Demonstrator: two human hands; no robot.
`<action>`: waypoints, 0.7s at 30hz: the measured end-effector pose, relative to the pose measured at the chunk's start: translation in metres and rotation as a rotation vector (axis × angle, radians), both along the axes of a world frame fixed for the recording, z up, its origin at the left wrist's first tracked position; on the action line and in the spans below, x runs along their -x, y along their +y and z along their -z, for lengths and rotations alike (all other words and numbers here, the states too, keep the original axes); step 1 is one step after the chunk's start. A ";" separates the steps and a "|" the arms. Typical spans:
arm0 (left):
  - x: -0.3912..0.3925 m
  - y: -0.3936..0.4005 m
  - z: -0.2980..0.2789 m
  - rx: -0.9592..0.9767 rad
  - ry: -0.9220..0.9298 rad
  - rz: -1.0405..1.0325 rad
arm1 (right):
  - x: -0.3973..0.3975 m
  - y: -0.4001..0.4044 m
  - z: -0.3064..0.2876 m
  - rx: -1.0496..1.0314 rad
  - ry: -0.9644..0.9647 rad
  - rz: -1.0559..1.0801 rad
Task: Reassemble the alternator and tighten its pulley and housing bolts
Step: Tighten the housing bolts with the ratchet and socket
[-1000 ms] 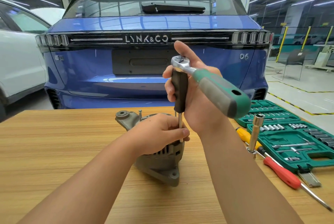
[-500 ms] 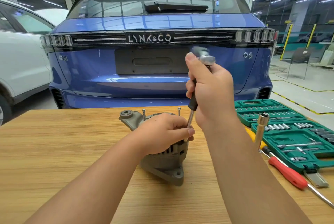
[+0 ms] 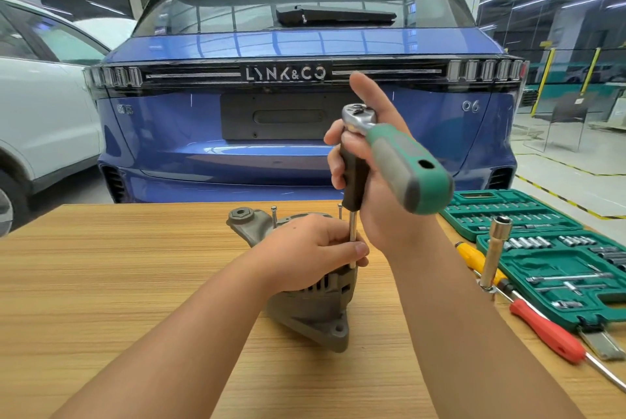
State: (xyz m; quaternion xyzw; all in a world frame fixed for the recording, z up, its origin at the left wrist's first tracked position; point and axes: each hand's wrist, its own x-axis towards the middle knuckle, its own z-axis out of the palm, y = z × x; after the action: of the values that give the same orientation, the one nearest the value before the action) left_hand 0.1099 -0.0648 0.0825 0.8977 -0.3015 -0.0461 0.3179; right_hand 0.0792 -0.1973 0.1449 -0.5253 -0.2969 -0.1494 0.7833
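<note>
Now swung back toward camera: ratchet (image 3: 396,161), gripped with black driver by right hand (image 3: 379,188), 1 stroke done. Left hand (image 3: 315,249) pinching shaft atop alternator (image 3: 315,310). Housing bolt likely tightening.

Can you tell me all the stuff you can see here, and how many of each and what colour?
alternator: one, grey, middle of the table under the left hand
ratchet: one, green and grey handle, silver head, atop a black driver
driver: one, black grip, silver shaft, upright on the alternator
tool case: one, green, open, right side of table
red screwdriver: one, right, by the case
yellow screwdriver: one, right, partly hidden
long socket: one, silver, upright
table: one, wooden
blue car: one, behind the table
white car: one, left
left hand: pinches the shaft
right hand: grips the driver
</note>
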 end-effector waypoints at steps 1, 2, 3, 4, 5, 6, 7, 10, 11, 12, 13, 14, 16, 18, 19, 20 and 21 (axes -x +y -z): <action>0.000 0.000 0.000 0.003 0.003 -0.002 | 0.002 -0.001 -0.001 -0.029 0.043 -0.059; 0.000 0.000 0.001 0.001 0.003 -0.005 | 0.004 -0.001 0.000 -0.056 0.064 -0.106; -0.001 0.000 0.002 -0.003 -0.001 -0.008 | 0.006 -0.001 0.000 -0.070 0.067 -0.135; -0.001 0.000 0.003 -0.007 -0.004 -0.012 | 0.007 0.000 0.000 -0.066 0.063 -0.141; -0.001 -0.001 0.003 -0.007 -0.005 -0.017 | 0.009 0.002 0.000 -0.043 0.053 -0.127; -0.001 -0.001 0.003 -0.004 -0.005 -0.021 | 0.008 0.003 0.001 -0.013 0.045 -0.102; -0.001 -0.001 0.004 0.003 -0.005 -0.023 | 0.007 0.004 0.002 0.011 0.043 -0.075; 0.000 -0.001 0.004 0.019 0.006 -0.028 | 0.001 0.002 0.005 0.011 0.069 -0.053; 0.000 -0.001 0.004 0.026 0.011 -0.028 | 0.000 0.001 0.004 0.004 0.077 -0.064; 0.000 -0.001 0.004 0.028 0.014 -0.028 | -0.001 -0.001 0.005 -0.004 0.084 -0.074; 0.001 -0.001 0.003 0.025 0.014 -0.030 | -0.002 -0.002 0.005 -0.013 0.092 -0.079; 0.001 -0.001 0.003 0.017 0.010 -0.031 | -0.002 -0.002 0.006 -0.027 0.095 -0.071; 0.001 -0.003 0.001 -0.004 -0.001 -0.030 | -0.001 0.001 0.008 -0.064 0.073 0.046; 0.003 -0.005 -0.001 -0.044 -0.021 -0.018 | -0.004 0.003 0.010 -0.080 0.040 0.310; 0.004 -0.006 -0.001 -0.062 -0.032 -0.010 | -0.005 0.003 0.010 -0.087 0.042 0.410; 0.004 -0.006 -0.001 -0.072 -0.040 -0.007 | -0.007 0.001 0.009 -0.093 0.067 0.459; 0.004 -0.006 -0.002 -0.073 -0.041 -0.008 | -0.008 -0.001 0.008 -0.098 0.103 0.447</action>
State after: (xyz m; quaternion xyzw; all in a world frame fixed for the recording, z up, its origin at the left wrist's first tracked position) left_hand 0.1057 -0.0708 0.0842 0.9107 -0.3024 -0.0374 0.2790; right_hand 0.0871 -0.1986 0.1367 -0.5461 -0.1255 -0.3064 0.7695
